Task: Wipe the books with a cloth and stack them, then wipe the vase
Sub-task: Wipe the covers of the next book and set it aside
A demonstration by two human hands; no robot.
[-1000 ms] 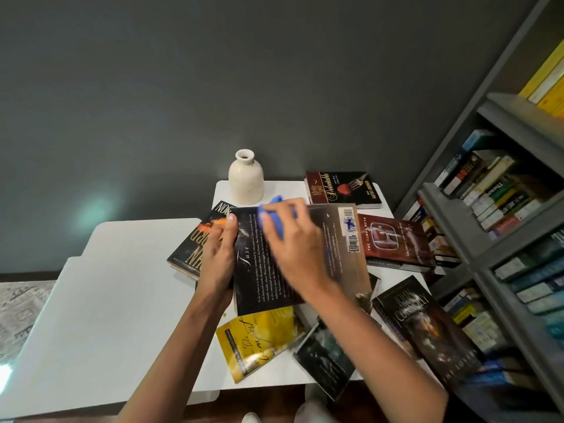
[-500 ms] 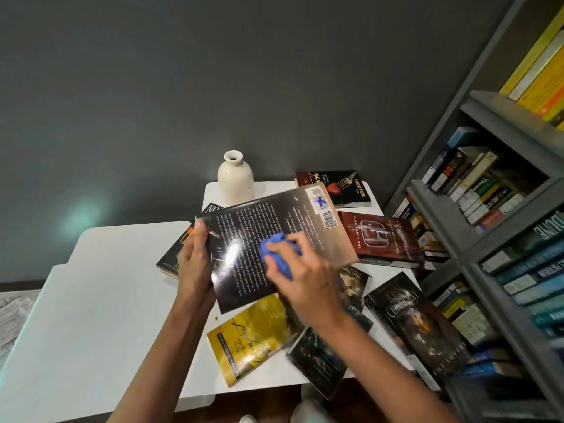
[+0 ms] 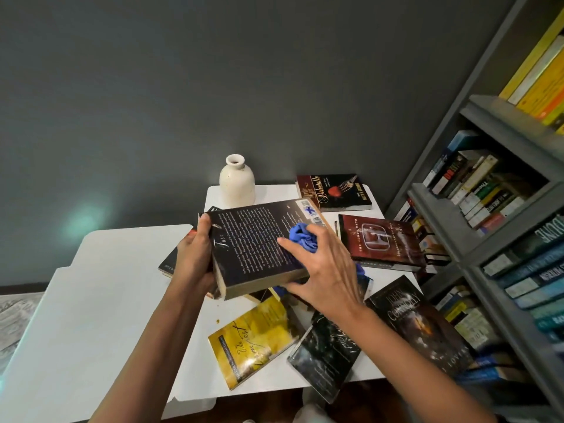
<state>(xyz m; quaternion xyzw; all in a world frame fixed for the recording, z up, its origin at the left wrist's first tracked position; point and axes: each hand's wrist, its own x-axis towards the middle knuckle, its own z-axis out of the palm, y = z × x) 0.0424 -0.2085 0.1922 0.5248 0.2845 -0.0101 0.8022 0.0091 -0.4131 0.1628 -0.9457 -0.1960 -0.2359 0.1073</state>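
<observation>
My left hand (image 3: 195, 254) grips the left edge of a thick dark paperback (image 3: 250, 239), held back cover up above the small white table (image 3: 274, 193). My right hand (image 3: 326, 267) holds a crumpled blue cloth (image 3: 302, 236) against the book's right side, with the thumb under its lower edge. A cream ceramic vase (image 3: 236, 181) stands upright at the table's back left. Loose books lie around: a dark red one with a fork (image 3: 332, 190), a red-brown one (image 3: 381, 242), a yellow one (image 3: 253, 337), a black one (image 3: 326, 352) and a dark one (image 3: 418, 322) at the right.
A larger white surface (image 3: 91, 300) adjoins the small table on the left. A grey bookshelf (image 3: 488, 209) full of books rises along the right side. Another dark book (image 3: 168, 264) lies partly hidden under my left hand. A grey wall stands behind.
The book has tipped flatter and its page edge now faces me. My right hand with the cloth has slid from the cover's middle to its right side, thumb wrapping under the edge.
</observation>
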